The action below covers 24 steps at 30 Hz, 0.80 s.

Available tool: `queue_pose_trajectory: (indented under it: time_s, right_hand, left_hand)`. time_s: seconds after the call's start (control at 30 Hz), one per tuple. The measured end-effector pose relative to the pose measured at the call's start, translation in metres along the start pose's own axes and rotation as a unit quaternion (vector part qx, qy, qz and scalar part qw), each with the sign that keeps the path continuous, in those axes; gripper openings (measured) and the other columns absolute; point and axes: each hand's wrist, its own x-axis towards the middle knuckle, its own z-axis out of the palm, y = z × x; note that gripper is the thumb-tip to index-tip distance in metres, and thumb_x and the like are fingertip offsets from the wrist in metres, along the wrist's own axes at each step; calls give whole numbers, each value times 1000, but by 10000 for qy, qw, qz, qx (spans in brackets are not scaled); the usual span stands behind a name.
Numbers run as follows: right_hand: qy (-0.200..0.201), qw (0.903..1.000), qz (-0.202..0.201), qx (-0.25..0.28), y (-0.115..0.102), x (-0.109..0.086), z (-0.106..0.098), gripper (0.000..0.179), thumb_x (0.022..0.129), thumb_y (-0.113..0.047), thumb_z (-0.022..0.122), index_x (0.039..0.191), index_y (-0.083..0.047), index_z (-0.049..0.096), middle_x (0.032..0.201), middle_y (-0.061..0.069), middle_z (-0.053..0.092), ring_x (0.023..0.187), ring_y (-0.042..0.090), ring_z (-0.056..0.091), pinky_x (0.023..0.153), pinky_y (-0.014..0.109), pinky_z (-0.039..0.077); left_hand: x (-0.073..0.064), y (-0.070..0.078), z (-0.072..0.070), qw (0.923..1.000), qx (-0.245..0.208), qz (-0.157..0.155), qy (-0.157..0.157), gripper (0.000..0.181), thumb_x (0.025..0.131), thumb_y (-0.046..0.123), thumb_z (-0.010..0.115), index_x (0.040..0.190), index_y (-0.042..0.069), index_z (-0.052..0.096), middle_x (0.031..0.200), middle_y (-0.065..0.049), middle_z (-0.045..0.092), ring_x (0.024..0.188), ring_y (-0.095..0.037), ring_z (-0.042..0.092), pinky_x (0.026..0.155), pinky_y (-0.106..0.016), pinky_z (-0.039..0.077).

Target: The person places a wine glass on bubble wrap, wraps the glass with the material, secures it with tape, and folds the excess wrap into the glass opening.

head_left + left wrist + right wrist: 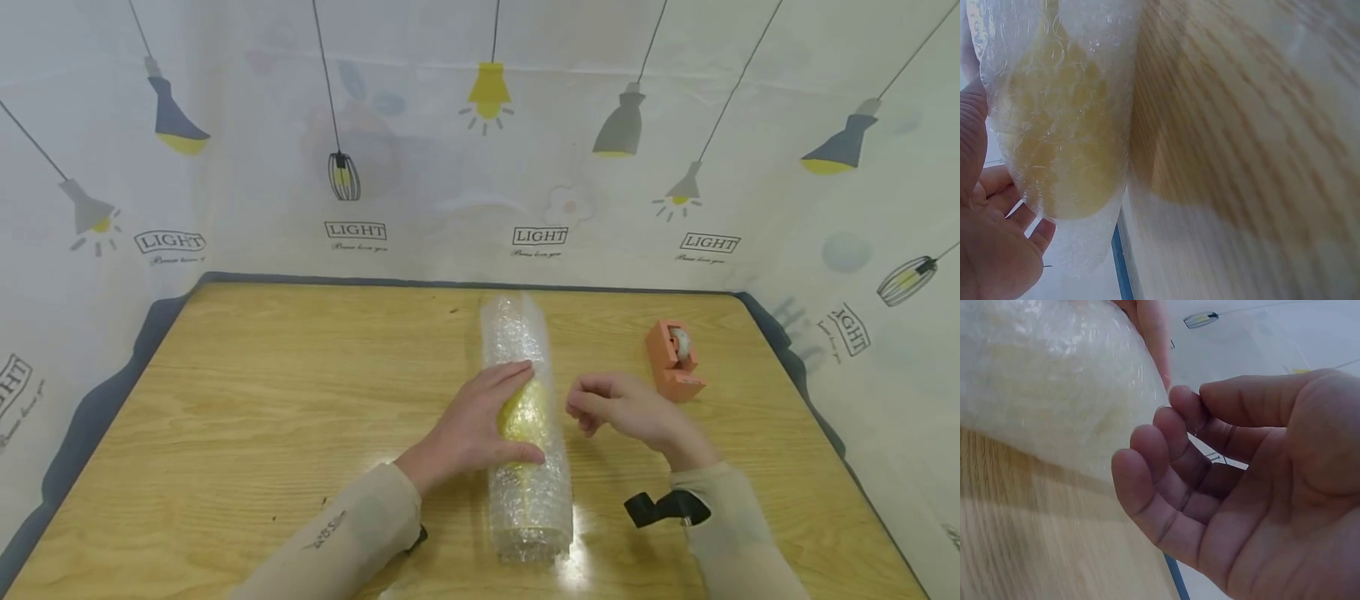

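Note:
A long roll of bubble wrap (528, 492) lies lengthwise in the middle of the table. Through its layers shows a yellow thing (1063, 137) with a rounded body and a narrow stem. My left hand (468, 425) rests across the roll from the left, fingers extended over its top and thumb laid nearer me. Just right of the roll, my right hand (622, 408) has its thumb and index finger together. At those fingertips glints a small bit of clear tape (1193, 430), mostly hidden by the fingers; the other fingers are bent.
An orange tape dispenser (663, 362) with a roll of tape in it stands at the right rear, beyond my right hand. The wooden table (300, 358) ends at a dark edge along a pale curtain (442, 183) printed with lamps.

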Motion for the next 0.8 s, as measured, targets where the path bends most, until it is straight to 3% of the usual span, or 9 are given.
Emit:
queue_pose_trajectory:
  time_s: [0.33,0.63,0.8]
  right_hand:
    - [-246,9975,-75,-651,-25,15,11,25,108,-19,53,93,-2,64,79,7,60,75,22,61,74,39,57]
    - [-410,9925,21,-1151,-38,27,21,19,101,-15,57,86,-6,63,74,2,55,63,15,52,60,28,49]
    - [-362,9862,51,-1617,-40,33,25,19,97,-15,56,80,-8,62,79,1,59,62,13,53,58,28,50]
  left_hand:
    - [0,2,-1,10000,-56,-36,-30,113,74,59,86,163,15,32,170,3,27,156,-23,25,128,-46,21]
    - [1,2,0,10000,37,-11,-5,114,74,59,86,163,14,31,170,3,28,156,-23,25,128,-45,21]
    - [1,1,1,10000,19,19,29,113,73,58,87,162,14,33,169,3,29,156,-23,26,128,-45,21]
